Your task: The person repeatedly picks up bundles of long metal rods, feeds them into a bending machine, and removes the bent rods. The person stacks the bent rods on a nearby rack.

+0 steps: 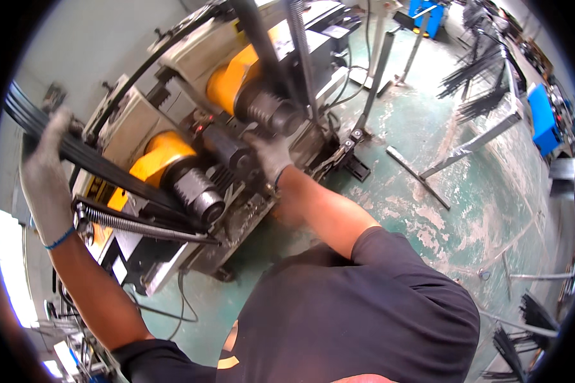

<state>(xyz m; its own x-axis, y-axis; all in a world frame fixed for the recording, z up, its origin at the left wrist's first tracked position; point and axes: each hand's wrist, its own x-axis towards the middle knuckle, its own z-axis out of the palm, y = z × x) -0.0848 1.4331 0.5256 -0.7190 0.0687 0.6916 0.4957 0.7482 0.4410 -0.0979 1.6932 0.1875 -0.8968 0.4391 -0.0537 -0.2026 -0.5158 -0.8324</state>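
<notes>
My left hand (pixel 47 167), in a pale work glove with a blue cuff edge, is closed around a bundle of long black rods (pixel 102 161) at the left. The rods slope down to the right, their lower ends beside the near threaded roller (pixel 198 193) of a machine. My right hand (pixel 269 154), in a similar glove, reaches into the machine between a dark hexagonal-ended part (pixel 227 150) and the far threaded roller (pixel 271 112). Motion blurs its fingers and the machine partly hides them, so I cannot make out what they hold.
Yellow guards (pixel 163 153) cover the roller bases. A coiled metal spring (pixel 134 220) crosses the machine's near side. On the worn green floor stands a metal rack (pixel 473 150) with thin black rods. Blue bins (pixel 543 118) lie beyond it; a cable (pixel 182 300) trails below the machine.
</notes>
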